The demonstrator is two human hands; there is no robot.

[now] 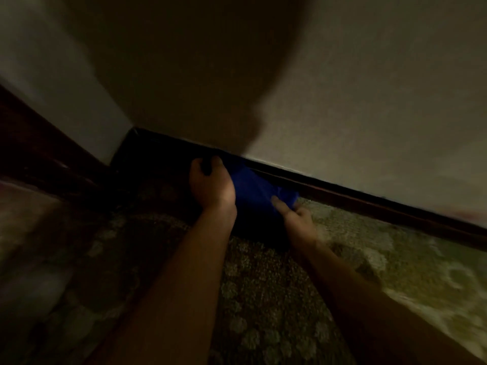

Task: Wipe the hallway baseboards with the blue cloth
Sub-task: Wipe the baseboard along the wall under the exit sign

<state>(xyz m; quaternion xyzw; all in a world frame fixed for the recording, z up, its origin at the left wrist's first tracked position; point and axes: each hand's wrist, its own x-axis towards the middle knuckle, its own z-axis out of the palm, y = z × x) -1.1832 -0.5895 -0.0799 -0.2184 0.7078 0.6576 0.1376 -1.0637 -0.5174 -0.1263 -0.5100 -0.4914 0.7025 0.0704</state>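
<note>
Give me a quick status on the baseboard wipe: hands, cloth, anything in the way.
Left hand grips blue cloth at baseboard, near corner. Right hand touches cloth's lower edge, grip unclear. Carpet runs to baseboard; no obstruction seen, corner dark.

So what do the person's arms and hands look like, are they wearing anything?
Both forearms are bare, with no sleeves showing. The left hand and right hand wear no gloves. I see no watch or rings, though the dim, blurry light could hide small ones.
</note>
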